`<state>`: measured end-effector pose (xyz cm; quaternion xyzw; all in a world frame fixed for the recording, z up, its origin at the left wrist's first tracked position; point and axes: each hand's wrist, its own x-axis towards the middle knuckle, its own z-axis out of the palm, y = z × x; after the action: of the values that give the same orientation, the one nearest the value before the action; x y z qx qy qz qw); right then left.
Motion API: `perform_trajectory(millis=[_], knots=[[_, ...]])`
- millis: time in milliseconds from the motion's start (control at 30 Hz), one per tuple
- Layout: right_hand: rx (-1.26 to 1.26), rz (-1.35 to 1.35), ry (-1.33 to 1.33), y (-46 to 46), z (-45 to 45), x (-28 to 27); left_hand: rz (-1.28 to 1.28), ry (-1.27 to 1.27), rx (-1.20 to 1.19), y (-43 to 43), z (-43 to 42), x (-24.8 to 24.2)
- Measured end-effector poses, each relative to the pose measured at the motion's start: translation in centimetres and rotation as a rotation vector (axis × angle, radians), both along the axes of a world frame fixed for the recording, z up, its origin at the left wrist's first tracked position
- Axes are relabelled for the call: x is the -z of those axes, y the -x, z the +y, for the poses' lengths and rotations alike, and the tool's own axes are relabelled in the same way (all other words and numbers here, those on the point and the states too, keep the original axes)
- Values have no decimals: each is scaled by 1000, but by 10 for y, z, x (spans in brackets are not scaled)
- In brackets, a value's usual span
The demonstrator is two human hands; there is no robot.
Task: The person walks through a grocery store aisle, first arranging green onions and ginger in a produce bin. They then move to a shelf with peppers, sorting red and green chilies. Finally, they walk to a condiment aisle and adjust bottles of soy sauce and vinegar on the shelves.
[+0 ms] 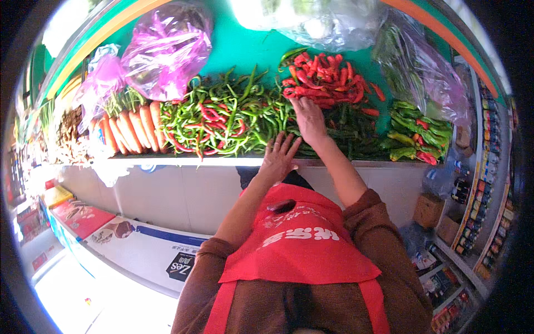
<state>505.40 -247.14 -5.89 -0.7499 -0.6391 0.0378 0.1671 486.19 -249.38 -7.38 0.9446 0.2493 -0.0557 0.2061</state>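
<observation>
My left hand (280,156) rests on the front edge of the display, fingers spread over long green chili peppers (267,119). Farther in, my right hand (309,120) lies flat, its fingertips touching the near left side of a pile of red chili peppers (325,77). Neither hand appears to hold anything. Red chilies are mixed among thin green ones in the heap (212,121) to the left. Dark green peppers (346,129), partly in shadow, lie beside my right wrist.
Carrots (135,127) stand left of the chilies, below a purple plastic bag (169,54). Larger green peppers (417,133) lie at the right end under bagged greens (409,62). A chest freezer (142,246) is at lower left. Stocked shelves (484,179) line the right side.
</observation>
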Motion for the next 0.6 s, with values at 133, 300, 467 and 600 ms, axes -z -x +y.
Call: perform_trajectory(millis=[133,300,467,600], knots=[[-148,10,-46,-17,-22,-7,-87,-3,-25,1,0,-2],[-105,-42,65,-34,-66,-16,-64,24,-34,1,-1,-3],[-27,-86,146,-28,-76,-6,-136,20,-41,3,-3,-7],[-38,-104,124,-29,-74,-1,-236,75,-64,10,1,-15]])
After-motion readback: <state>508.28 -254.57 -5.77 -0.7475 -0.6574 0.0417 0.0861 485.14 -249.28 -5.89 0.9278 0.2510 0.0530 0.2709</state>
